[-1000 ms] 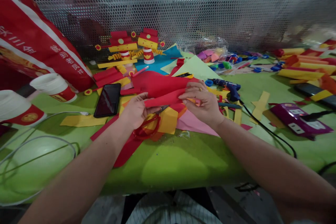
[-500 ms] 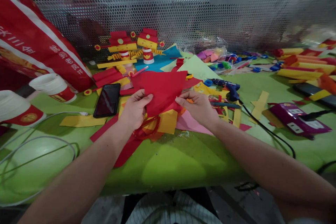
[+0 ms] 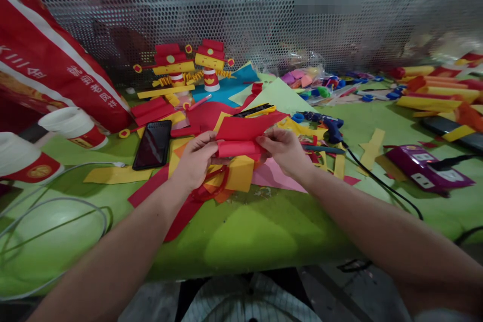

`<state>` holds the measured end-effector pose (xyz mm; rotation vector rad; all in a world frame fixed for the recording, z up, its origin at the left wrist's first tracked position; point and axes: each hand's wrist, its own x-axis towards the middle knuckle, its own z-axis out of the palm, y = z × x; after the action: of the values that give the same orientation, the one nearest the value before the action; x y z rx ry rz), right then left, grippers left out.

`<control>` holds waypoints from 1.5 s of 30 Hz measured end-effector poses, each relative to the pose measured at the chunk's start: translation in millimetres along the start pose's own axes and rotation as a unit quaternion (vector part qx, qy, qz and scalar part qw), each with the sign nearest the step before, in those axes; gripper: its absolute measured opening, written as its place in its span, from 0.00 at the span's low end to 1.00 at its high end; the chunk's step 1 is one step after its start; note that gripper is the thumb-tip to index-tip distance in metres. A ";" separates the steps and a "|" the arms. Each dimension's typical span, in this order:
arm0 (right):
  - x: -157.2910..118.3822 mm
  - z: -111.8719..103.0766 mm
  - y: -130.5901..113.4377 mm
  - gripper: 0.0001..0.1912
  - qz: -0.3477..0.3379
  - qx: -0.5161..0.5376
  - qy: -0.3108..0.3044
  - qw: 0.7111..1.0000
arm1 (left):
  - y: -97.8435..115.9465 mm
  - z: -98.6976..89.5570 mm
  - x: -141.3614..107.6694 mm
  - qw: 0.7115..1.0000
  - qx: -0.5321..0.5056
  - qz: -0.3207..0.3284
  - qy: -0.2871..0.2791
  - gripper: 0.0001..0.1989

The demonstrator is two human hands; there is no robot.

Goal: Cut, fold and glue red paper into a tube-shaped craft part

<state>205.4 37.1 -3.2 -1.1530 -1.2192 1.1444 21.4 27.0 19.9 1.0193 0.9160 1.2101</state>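
A piece of red paper (image 3: 238, 149), its near part curled into a roll, is held level between my hands. My left hand (image 3: 196, 157) pinches its left end, and my right hand (image 3: 286, 150) grips the right end with thumb and fingers. Behind the roll lies a yellow and black utility knife (image 3: 261, 109), partly covered by red paper. Below my left hand, a red scissor-like handle loop (image 3: 223, 185) rests on yellow and orange paper scraps (image 3: 241, 173). Pink paper (image 3: 277, 176) lies under my right hand.
A black phone (image 3: 152, 145) lies left, near paper cups (image 3: 75, 127) and a red bag (image 3: 56, 50). Paper figures (image 3: 211, 63) stand behind. A blue glue gun (image 3: 330, 126) and a purple power strip (image 3: 426, 168) are right; cords cross the green table (image 3: 264, 231).
The red paper was a tilted flat sheet; now its near part is curled into a level roll. My right hand has shifted to the roll's right end. The utility knife shows more fully.
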 end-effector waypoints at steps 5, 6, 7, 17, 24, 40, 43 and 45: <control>0.9 -1.4 2.1 0.11 -0.012 -0.028 0.016 0.999 | 2.3 0.8 0.0 0.999 -0.024 -0.026 0.010 0.07; 1.2 -1.6 2.3 0.10 -0.011 -0.029 0.018 0.999 | 2.6 0.9 0.0 0.999 -0.023 -0.032 0.012 0.08; 1.4 -1.7 2.2 0.10 -0.007 -0.027 0.018 0.999 | 2.9 0.8 0.0 0.999 -0.020 -0.036 0.012 0.08; 1.8 0.3 -6.1 0.05 0.015 0.039 0.025 0.999 | 8.6 -10.8 -0.9 0.975 0.183 0.016 -0.128 0.17; 3.7 -0.3 -9.2 0.07 0.085 0.049 0.044 0.994 | 12.3 -8.0 -3.9 0.938 0.322 0.044 -0.121 0.16; 7.8 -9.0 -16.7 0.06 0.150 0.131 -0.034 0.979 | 5.0 -8.4 7.8 0.977 0.209 -0.027 -0.037 0.16; 8.7 -12.3 -15.8 0.07 0.145 0.150 -0.094 0.974 | 7.2 -8.0 6.3 0.978 0.202 -0.030 -0.037 0.17; 9.4 -14.7 -14.7 0.08 0.138 0.159 -0.119 0.970 | 8.4 -7.8 5.7 0.979 0.199 -0.032 -0.039 0.17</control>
<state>220.5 45.0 11.9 -0.9792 -1.0212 1.6622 12.4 34.2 25.5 1.3343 1.1471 0.9435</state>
